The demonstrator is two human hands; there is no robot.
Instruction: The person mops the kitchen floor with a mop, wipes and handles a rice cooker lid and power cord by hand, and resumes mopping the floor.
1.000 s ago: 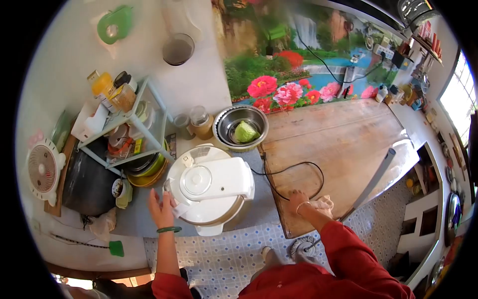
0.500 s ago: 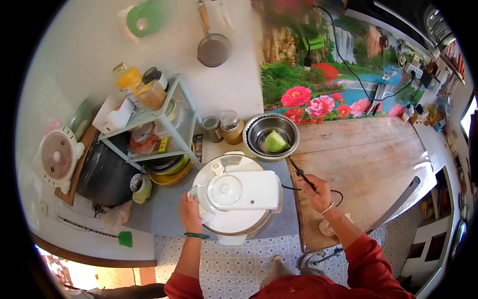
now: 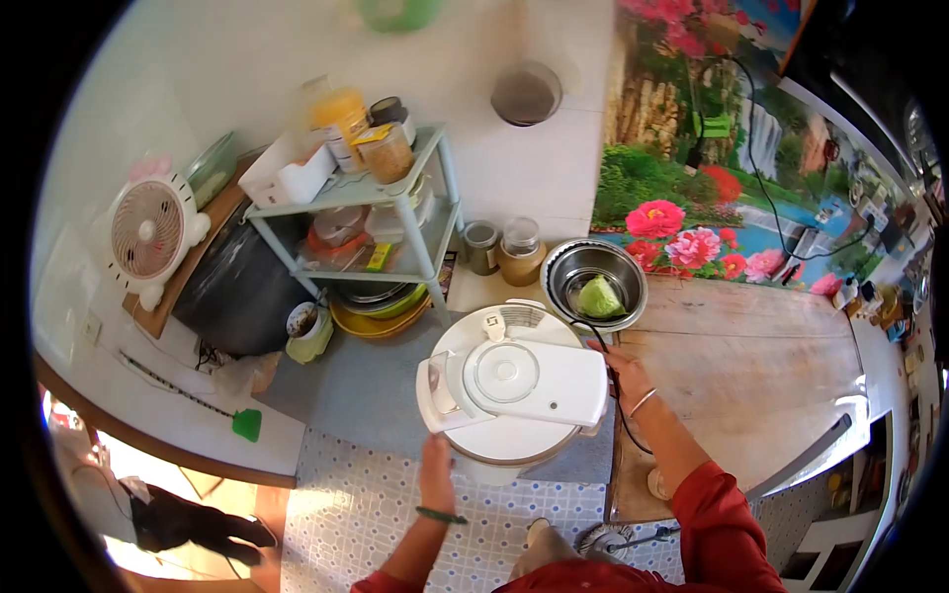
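Observation:
A white round appliance (image 3: 506,381) with a rectangular top cover stands on the grey counter. My right hand (image 3: 625,378) is closed round a black cable (image 3: 633,435) at the appliance's right side. In front of the appliance's left edge is my left hand (image 3: 436,474), wearing a green bangle; its fingers are blurred and I cannot make out their shape. Behind the appliance, a metal bowl (image 3: 561,296) holds a piece of green cabbage (image 3: 599,296).
A light shelf (image 3: 348,188) with jars and containers stands at the left, near a white fan (image 3: 148,237). Two jars (image 3: 522,259) are beside the bowl. The wooden board (image 3: 741,376) lies right. Another person's dark-clothed legs (image 3: 188,519) show at lower left.
My right hand has lifted from the wooden board with the cable and moved to the appliance's side. My left hand has come down off the appliance's left edge. The view has shifted left.

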